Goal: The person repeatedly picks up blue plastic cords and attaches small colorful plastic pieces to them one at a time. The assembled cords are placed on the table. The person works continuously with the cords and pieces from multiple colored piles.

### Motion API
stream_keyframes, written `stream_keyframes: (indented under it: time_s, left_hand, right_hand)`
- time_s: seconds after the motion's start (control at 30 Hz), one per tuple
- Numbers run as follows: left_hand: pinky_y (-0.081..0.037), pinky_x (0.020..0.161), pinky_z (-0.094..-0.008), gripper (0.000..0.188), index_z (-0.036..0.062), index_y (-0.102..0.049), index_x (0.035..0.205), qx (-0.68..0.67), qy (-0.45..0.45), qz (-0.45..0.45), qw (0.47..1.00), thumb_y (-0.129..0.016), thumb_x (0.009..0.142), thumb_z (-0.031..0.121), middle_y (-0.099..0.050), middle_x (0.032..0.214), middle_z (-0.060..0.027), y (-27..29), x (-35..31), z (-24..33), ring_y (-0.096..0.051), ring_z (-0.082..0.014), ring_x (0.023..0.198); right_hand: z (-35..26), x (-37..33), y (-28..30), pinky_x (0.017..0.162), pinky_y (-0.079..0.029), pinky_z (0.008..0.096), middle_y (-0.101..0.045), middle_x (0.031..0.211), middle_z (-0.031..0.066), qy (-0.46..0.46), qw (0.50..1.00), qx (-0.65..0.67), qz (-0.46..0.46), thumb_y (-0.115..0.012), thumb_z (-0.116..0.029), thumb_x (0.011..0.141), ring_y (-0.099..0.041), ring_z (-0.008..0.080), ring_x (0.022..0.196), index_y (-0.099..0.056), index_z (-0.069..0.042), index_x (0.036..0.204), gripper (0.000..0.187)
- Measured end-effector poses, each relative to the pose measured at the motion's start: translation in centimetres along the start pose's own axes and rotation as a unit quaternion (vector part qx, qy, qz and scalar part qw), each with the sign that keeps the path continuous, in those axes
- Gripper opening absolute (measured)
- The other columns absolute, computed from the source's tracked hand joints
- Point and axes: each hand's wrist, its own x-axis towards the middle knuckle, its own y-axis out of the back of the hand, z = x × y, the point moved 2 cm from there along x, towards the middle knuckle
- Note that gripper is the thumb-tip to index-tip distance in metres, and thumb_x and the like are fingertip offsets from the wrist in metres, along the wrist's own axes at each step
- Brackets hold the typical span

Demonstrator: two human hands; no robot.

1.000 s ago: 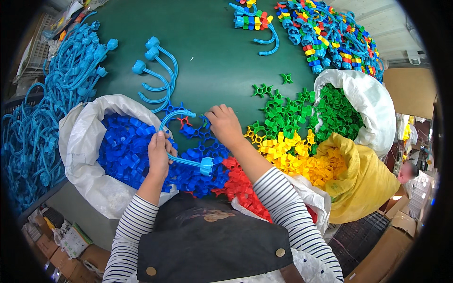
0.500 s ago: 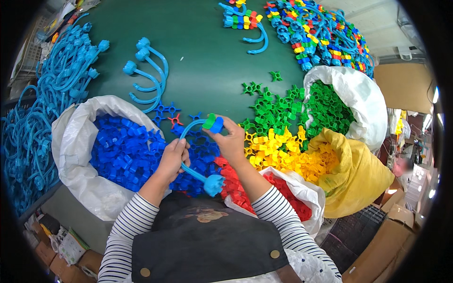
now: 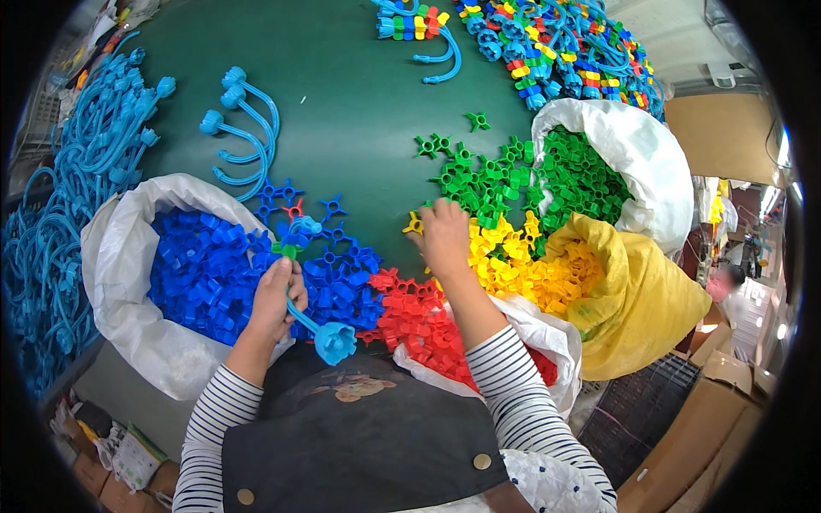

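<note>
My left hand is closed around a light-blue bendy tube. The tube's scalloped, flower-shaped end hangs low on the near side, and a green ring piece shows on it just above my fingers. My right hand is at the left edge of the yellow ring pieces, thumb and fingers apart beside one yellow piece. Whether the fingers touch that piece is hard to see. Blue ring pieces lie between my hands, with red ring pieces nearer me.
Open sacks hold blue, green, yellow and red pieces. A heap of light-blue tubes fills the left side. Several loose tubes lie on the green table. Finished-looking colourful tubes are piled far right.
My right hand has left the tube and moved right to the yellow pieces. My left hand, still holding the tube, has shifted slightly left. The view has shifted a little.
</note>
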Motion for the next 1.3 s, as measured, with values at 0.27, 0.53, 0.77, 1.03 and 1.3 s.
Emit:
stream_keyframes:
  time_s: [0.27,0.53,0.77,1.03,1.3]
  left_hand:
    - [-0.026,0.033,-0.0231,0.031,0.0062,-0.049,0.100,-0.051,-0.058,0.034,0.996,-0.043,0.106,0.036,-0.042,0.062,-0.0004,1.5,-0.4,1.8,-0.041,-0.0120,0.041]
    - [-0.028,0.033,-0.0231,0.031,0.0066,-0.049,0.098,0.045,-0.042,0.040,0.997,-0.043,0.105,0.036,-0.041,0.061,0.0003,1.0,-1.1,0.8,-0.043,-0.0111,0.041]
    - [-0.030,0.034,-0.0240,0.030,0.0058,-0.048,0.097,0.051,-0.012,0.030,0.998,-0.042,0.106,0.033,-0.039,0.061,0.0003,-1.5,-0.6,-2.0,-0.040,-0.0105,0.042]
    - [-0.033,0.038,-0.0268,0.031,0.0034,-0.050,0.098,0.137,0.004,0.054,0.989,-0.042,0.105,0.032,-0.041,0.061,0.0002,-2.5,-0.2,-2.9,-0.043,-0.0119,0.044]
    - [-0.047,0.053,-0.0452,0.032,-0.0076,-0.054,0.102,0.398,-0.144,0.132,0.896,-0.048,0.100,0.024,-0.061,0.067,-0.0201,-3.4,1.2,0.9,-0.063,-0.0353,0.059]
  right_hand:
    - [-1.2,0.4,-2.4,0.077,-0.041,0.0396,-0.053,0.091,0.0085,0.073,0.996,0.001,0.047,-0.074,-0.014,0.070,-0.051,0.0276,0.093,-0.065,-0.009,0.081,0.015]
    - [-1.6,-6.5,-1.6,0.087,-0.048,0.0423,-0.054,0.104,0.0134,0.133,0.961,0.188,-0.152,-0.074,-0.006,0.072,-0.054,0.0329,0.101,-0.061,-0.004,0.111,0.041]
    - [-1.9,-6.8,-4.7,0.087,-0.048,0.0418,-0.055,0.107,0.0129,0.050,0.974,0.218,-0.019,-0.076,-0.006,0.069,-0.054,0.0328,0.100,-0.066,0.000,0.106,0.039]
    - [-4.4,-4.7,0.4,0.090,-0.048,0.0378,-0.066,0.112,0.0116,-0.002,0.914,0.394,0.101,-0.077,-0.009,0.074,-0.060,0.0296,0.102,-0.070,-0.005,0.109,0.036]
    - [-8.1,-0.2,4.1,0.086,-0.052,0.0368,-0.066,0.110,0.0119,0.057,0.897,0.412,0.150,-0.076,-0.007,0.074,-0.064,0.0296,0.096,-0.068,-0.005,0.110,0.037]
